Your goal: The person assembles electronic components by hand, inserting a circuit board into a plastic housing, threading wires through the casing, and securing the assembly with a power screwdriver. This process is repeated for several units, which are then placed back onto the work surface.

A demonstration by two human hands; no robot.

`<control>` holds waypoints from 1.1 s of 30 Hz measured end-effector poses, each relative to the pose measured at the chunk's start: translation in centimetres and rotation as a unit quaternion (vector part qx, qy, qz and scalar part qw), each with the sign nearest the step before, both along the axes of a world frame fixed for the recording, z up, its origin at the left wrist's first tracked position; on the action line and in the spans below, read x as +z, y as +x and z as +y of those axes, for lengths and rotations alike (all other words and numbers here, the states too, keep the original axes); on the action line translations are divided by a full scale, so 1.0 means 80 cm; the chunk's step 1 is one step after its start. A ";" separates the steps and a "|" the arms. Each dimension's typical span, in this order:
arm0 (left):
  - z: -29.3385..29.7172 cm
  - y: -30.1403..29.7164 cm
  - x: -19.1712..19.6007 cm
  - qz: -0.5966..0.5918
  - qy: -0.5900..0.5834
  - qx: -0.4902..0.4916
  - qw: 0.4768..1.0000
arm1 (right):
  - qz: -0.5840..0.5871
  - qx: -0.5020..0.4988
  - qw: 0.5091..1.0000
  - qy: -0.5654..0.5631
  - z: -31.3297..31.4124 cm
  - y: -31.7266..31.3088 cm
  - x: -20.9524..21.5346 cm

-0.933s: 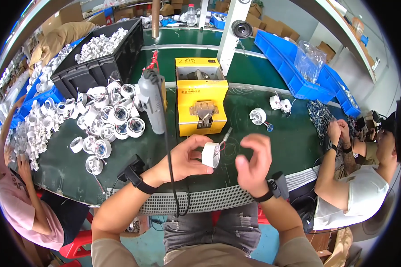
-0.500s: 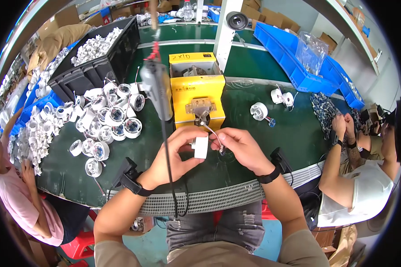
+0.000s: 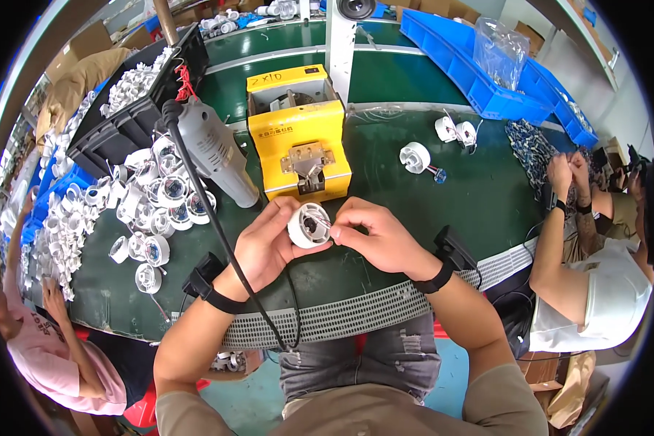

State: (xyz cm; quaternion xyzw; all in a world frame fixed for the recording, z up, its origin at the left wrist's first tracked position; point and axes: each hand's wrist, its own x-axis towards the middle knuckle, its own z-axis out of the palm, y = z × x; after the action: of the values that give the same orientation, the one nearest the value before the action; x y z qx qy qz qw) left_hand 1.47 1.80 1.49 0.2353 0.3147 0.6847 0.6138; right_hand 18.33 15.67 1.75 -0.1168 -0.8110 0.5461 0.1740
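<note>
Holding a round white housing (image 3: pixel 309 225) just above the green bench (image 3: pixel 414 211), I am cupping it in my left hand (image 3: pixel 269 243), fingers curled around its rim. My right hand (image 3: pixel 378 236) is pinching the thin wires at its open face. A yellow machine (image 3: pixel 301 145) is standing just beyond, a grey power screwdriver (image 3: pixel 214 149) hanging to its left.

Small white round housing (image 3: pixel 309 224), wired

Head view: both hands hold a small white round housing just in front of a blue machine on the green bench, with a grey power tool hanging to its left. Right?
Not quite: the head view shows the machine is yellow, not blue. The rest stands: left hand and right hand hold the white round housing before it, grey power tool to its left.
</note>
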 end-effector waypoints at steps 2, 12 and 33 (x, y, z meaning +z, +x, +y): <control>0.000 0.003 0.000 0.017 0.001 -0.004 1.000 | -0.005 0.005 1.000 0.009 0.000 0.002 0.003; 0.001 0.012 -0.002 0.095 -0.024 0.006 0.995 | 0.076 -0.134 0.973 0.170 -0.008 0.001 0.013; -0.007 0.028 0.009 0.051 0.098 -0.004 0.994 | 0.134 -0.056 0.956 -0.256 -0.031 -0.001 0.003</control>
State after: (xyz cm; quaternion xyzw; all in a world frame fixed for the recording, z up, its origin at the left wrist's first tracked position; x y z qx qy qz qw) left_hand 3.70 1.24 2.25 0.3302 0.2760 0.6967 0.5739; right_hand 18.21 13.16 1.96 -0.1280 -0.6057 0.7352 0.2760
